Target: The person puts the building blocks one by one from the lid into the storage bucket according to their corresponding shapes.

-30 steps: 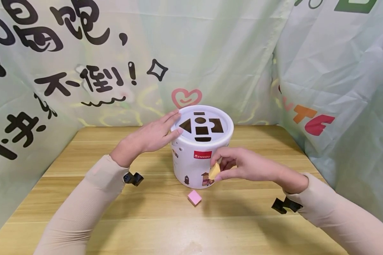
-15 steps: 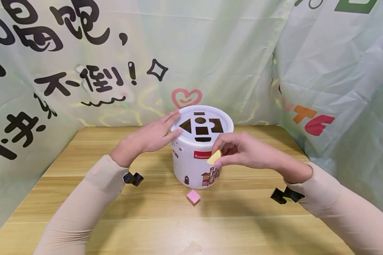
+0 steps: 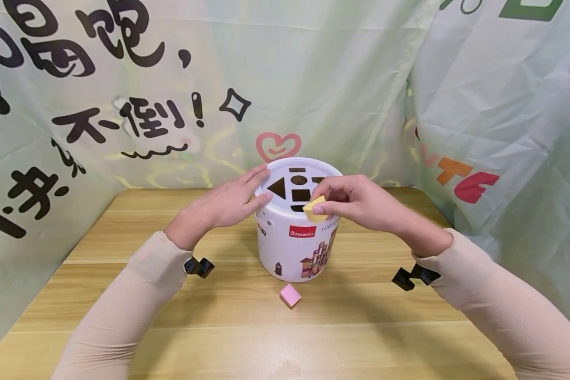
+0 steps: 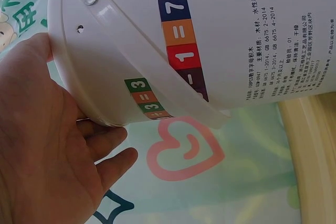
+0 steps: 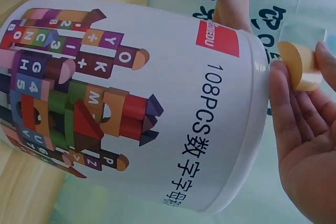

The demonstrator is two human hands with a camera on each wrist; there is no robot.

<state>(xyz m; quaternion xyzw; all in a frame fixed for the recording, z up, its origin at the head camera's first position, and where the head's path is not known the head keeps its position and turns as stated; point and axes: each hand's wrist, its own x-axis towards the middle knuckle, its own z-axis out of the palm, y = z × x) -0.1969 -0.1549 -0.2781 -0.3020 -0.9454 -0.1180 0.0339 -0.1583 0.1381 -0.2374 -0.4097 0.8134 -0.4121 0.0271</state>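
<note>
A white bucket (image 3: 275, 248) stands upright on the table, its lid (image 3: 285, 164) cut with several shaped holes. My left hand (image 3: 233, 200) rests on the lid's left rim, fingers fairly straight; in the left wrist view that hand (image 4: 47, 129) lies against the rim beside the bucket's handle (image 4: 142, 51). Between thumb and fingers my right hand (image 3: 361, 203) pinches a yellow half-round block (image 3: 316, 209) at the lid's front right edge. The right wrist view shows the block (image 5: 300, 66) with its curved side. A pink block (image 3: 290, 296) lies on the table in front of the bucket.
The wooden table (image 3: 209, 327) carries the bucket near its back edge. A printed cloth (image 3: 332, 79) hangs behind, and another cloth (image 3: 513, 158) hangs at the right. Black wrist cameras (image 3: 199, 267) sit under both forearms.
My right hand has risen with the yellow block from the bucket's front side up to the lid's edge, turning the block. My left hand stays on the rim.
</note>
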